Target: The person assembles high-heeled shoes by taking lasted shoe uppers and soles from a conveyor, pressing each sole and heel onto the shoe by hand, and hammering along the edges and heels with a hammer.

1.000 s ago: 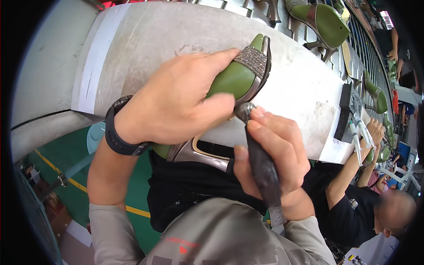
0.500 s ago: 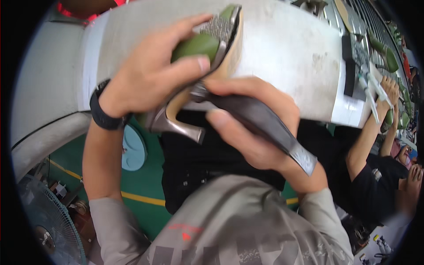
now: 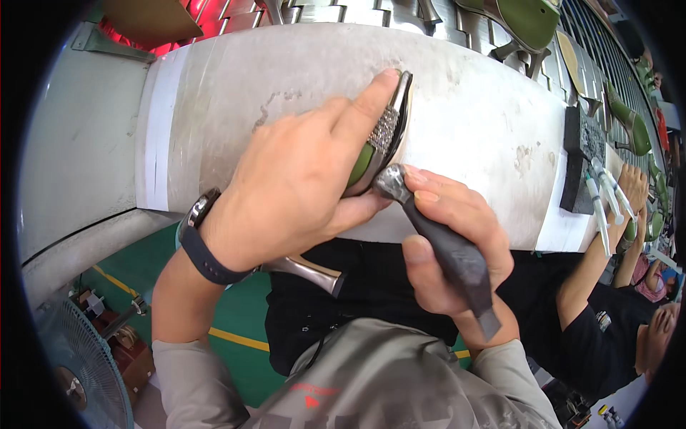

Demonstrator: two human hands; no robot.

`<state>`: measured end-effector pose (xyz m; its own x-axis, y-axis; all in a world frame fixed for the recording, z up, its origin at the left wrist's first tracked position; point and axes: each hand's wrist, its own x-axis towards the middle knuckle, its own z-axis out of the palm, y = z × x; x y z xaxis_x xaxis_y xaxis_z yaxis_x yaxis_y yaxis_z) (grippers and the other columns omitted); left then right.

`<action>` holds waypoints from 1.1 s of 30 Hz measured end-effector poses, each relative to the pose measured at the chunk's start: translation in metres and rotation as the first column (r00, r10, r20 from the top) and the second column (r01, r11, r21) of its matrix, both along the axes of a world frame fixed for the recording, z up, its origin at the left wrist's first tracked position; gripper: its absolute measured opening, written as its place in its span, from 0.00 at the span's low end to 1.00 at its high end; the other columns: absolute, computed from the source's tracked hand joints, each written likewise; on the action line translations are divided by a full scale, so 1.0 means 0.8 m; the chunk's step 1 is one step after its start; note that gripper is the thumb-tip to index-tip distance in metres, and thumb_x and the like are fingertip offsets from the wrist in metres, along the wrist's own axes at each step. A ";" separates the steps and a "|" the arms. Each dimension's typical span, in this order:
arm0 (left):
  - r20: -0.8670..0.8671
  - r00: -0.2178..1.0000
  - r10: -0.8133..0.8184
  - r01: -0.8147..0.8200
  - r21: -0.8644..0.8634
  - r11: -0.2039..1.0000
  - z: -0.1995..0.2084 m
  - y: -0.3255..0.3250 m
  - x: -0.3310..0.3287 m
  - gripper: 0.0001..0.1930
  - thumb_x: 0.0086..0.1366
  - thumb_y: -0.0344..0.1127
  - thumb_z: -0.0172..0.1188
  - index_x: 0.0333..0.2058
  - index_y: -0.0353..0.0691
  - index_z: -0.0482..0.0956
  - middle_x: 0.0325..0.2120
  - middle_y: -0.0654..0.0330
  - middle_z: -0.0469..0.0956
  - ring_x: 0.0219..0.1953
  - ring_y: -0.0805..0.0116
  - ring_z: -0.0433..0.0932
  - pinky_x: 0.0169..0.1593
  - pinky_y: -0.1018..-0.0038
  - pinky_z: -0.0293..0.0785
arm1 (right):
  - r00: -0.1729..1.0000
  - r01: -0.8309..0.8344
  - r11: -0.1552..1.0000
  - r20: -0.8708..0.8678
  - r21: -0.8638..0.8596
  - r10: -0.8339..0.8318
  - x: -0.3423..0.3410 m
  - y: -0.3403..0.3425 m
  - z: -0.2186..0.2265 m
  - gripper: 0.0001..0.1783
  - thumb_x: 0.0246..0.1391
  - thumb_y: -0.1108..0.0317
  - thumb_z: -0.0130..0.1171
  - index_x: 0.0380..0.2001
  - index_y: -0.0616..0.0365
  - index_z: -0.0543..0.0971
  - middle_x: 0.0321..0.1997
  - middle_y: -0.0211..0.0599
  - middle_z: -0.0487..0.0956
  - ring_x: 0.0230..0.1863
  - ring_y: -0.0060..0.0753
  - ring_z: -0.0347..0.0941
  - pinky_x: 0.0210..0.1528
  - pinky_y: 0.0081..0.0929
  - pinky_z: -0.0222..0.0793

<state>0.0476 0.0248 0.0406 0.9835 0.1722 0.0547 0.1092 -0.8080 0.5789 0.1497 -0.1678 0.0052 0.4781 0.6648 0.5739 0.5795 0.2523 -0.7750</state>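
Observation:
My left hand point(image 3: 286, 171) is wrapped round a green high-heeled shoe point(image 3: 384, 132) with a glittering band. Its toe points away from me and its metallic heel point(image 3: 307, 274) sticks out below my wrist, over the bench's near edge. Most of the upper is hidden under my palm. In my right hand point(image 3: 457, 204) is a dark metal hammer-like tool point(image 3: 454, 261) with a rounded, shiny head. That head is right beside the shoe's sole edge, near my left thumb; whether they touch I cannot tell.
The pale bench point(image 3: 493, 136) curves across. Beyond it, a slatted metal conveyor point(image 3: 357, 14) carries shoes, including a green heel point(image 3: 525, 25). At right are a black block point(image 3: 575, 157), syringes point(image 3: 600, 193) and a co-worker's arm point(image 3: 597, 229). A fan point(image 3: 78, 357) stands lower left.
The shoe has turned and sits lower in view, with my left hand now covering more of it. The tool head has moved from the sole's arch toward the front part.

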 end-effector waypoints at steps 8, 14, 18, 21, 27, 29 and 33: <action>-0.039 0.999 -0.011 0.013 0.045 0.999 0.003 -0.002 0.004 0.54 0.46 0.28 0.74 0.74 0.36 0.57 0.52 0.43 0.79 0.48 0.39 0.80 0.50 0.56 0.79 | 0.972 -0.221 0.965 0.045 -0.140 0.229 0.047 0.010 0.029 0.19 0.44 0.80 0.72 0.44 0.66 0.84 0.46 0.53 0.86 0.48 0.51 0.85 0.52 0.38 0.83; -0.011 1.000 0.007 -0.006 0.038 0.999 -0.001 -0.004 0.004 0.54 0.46 0.28 0.74 0.73 0.34 0.58 0.51 0.42 0.79 0.46 0.39 0.81 0.48 0.56 0.79 | 0.931 -0.040 0.999 -0.363 0.010 0.041 -0.002 -0.007 -0.009 0.21 0.54 0.78 0.68 0.52 0.69 0.79 0.54 0.57 0.83 0.55 0.46 0.83 0.59 0.37 0.79; -0.022 1.000 -0.011 0.012 0.068 0.998 0.007 -0.003 0.012 0.53 0.47 0.28 0.74 0.73 0.34 0.59 0.50 0.42 0.80 0.45 0.40 0.82 0.46 0.57 0.79 | 0.975 -0.116 0.993 -0.193 -0.025 0.109 0.033 -0.003 0.007 0.18 0.54 0.76 0.68 0.49 0.68 0.80 0.51 0.58 0.84 0.53 0.49 0.84 0.58 0.40 0.79; -0.030 1.000 -0.002 0.004 0.073 0.997 0.000 -0.006 0.006 0.53 0.47 0.29 0.74 0.73 0.34 0.59 0.50 0.42 0.80 0.44 0.41 0.82 0.46 0.58 0.79 | 0.965 -0.253 0.953 0.033 -0.165 0.261 0.064 0.013 0.027 0.16 0.51 0.77 0.67 0.45 0.66 0.83 0.48 0.56 0.85 0.51 0.53 0.84 0.55 0.42 0.81; -0.023 1.000 0.016 -0.015 0.081 0.997 0.002 -0.007 0.007 0.53 0.47 0.29 0.75 0.73 0.35 0.59 0.49 0.43 0.80 0.44 0.42 0.81 0.46 0.58 0.79 | 0.754 -0.011 1.000 -0.657 -0.029 -0.011 0.004 -0.006 -0.004 0.18 0.55 0.77 0.69 0.49 0.68 0.81 0.49 0.52 0.86 0.50 0.42 0.85 0.55 0.33 0.80; -0.007 1.000 0.022 -0.022 0.089 0.996 0.003 -0.011 0.006 0.53 0.47 0.29 0.75 0.73 0.36 0.59 0.48 0.43 0.80 0.44 0.42 0.81 0.46 0.58 0.79 | 0.654 -0.010 1.000 -0.756 -0.014 -0.004 0.001 -0.011 -0.007 0.20 0.59 0.76 0.68 0.53 0.69 0.78 0.53 0.54 0.84 0.54 0.41 0.83 0.58 0.34 0.78; -0.027 1.000 0.007 -0.005 0.077 0.997 0.005 -0.009 0.010 0.53 0.48 0.29 0.75 0.74 0.36 0.59 0.47 0.43 0.80 0.44 0.42 0.82 0.46 0.57 0.79 | 0.969 -0.126 0.992 -0.217 -0.028 0.117 0.060 0.004 0.019 0.18 0.53 0.78 0.69 0.49 0.67 0.82 0.47 0.53 0.86 0.48 0.44 0.86 0.52 0.33 0.81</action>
